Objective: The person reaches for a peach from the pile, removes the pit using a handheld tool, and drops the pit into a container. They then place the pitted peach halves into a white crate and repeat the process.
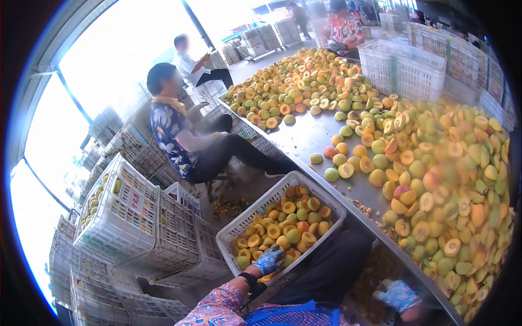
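My left hand [269, 261], in a blue patterned glove, rests on halved peaches at the near side of a white plastic basket [224, 239]. Its fingertips lie against the fruit, and whether it grips a piece is hidden. My right hand [399, 296], in a similar glove, hangs low beside the metal table's edge [391, 247], near the bottom of the view. What its fingers hold, if anything, is too small to tell. A large heap of halved peaches [429, 201] covers much of the metal table.
Stacked white crates [130, 217] with fruit stand at the left. A person in a dark flowered shirt [168, 130] sits by the table. Another person in white [187, 65] sits farther back. A white crate [402, 70] stands on the table's far side, near a person in red-and-white [345, 30].
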Available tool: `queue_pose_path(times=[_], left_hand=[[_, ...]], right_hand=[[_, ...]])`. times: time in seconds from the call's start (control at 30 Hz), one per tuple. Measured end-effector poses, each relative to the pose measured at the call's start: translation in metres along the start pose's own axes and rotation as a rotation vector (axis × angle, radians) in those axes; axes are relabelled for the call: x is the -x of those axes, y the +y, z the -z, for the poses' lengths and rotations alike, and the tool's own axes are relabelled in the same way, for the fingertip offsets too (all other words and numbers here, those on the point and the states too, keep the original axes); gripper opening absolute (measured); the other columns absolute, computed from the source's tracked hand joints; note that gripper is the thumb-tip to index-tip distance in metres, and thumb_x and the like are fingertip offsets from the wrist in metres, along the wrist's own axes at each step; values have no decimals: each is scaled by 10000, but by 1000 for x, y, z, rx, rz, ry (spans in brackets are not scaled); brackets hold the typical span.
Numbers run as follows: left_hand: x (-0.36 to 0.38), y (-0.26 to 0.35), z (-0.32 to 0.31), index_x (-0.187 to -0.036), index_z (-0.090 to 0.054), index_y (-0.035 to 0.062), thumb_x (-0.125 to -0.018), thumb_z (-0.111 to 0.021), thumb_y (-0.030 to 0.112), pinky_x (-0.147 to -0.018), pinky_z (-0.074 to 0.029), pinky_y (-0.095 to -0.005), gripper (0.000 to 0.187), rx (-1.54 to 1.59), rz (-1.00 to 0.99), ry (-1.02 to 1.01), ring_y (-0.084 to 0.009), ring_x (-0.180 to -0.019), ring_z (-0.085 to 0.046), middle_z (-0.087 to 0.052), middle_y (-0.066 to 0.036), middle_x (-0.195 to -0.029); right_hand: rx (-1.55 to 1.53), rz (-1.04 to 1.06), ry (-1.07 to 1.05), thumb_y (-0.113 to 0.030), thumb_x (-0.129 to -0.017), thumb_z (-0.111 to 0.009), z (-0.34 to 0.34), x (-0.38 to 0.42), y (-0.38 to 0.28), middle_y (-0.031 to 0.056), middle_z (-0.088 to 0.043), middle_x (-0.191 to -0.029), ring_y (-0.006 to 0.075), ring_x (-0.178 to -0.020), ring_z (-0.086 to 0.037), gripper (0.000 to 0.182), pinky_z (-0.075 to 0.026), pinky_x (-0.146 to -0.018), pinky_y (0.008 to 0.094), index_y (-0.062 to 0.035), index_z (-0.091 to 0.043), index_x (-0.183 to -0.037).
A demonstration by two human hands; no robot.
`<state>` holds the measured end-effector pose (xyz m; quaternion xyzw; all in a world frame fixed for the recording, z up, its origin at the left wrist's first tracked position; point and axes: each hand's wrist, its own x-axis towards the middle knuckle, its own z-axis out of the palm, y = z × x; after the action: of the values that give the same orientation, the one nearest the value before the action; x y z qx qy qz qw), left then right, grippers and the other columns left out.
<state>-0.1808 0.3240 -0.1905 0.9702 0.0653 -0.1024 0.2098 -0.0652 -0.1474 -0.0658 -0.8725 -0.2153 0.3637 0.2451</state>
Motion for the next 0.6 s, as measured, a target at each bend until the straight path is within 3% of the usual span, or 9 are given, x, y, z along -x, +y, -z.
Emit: queue_pose_path(times=[0.07,0.17,0.33,0.6], left_hand=[[-2,3,2,-1180,-556,118,-805,-644,256,-937,-439,-485,410,41,-8,13,-453,-1104,-505,-438,-240,-1288],[-1,14,5,-1130,-570,120,-768,-662,210,-906,-462,-482,385,8,-8,43,-440,-1066,-533,-460,-236,-1247],[-9,23,17,-1091,-587,132,-746,-654,175,-877,-480,-482,354,-28,144,-79,-418,-1065,-544,-485,-239,-1204],[-11,35,29,-1114,-592,124,-773,-609,175,-869,-487,-462,346,-82,246,-88,-409,-1054,-562,-517,-233,-1197]], right_hand=[[33,-78,-45,-465,-795,-648,2,-3,-5,220,-663,-988,381,-955,-621,527,-486,-844,434,-11,-629,-1061],[38,-75,-32,-475,-792,-647,1,-6,-4,227,-658,-1008,389,-964,-617,567,-484,-853,433,-3,-621,-1105],[49,-79,-61,-487,-791,-644,1,-9,-6,231,-654,-1020,391,-973,-614,599,-485,-863,433,4,-612,-1131],[81,-75,-80,-503,-795,-632,2,-9,-8,230,-650,-1039,388,-989,-611,608,-483,-875,433,-3,-611,-1140]])
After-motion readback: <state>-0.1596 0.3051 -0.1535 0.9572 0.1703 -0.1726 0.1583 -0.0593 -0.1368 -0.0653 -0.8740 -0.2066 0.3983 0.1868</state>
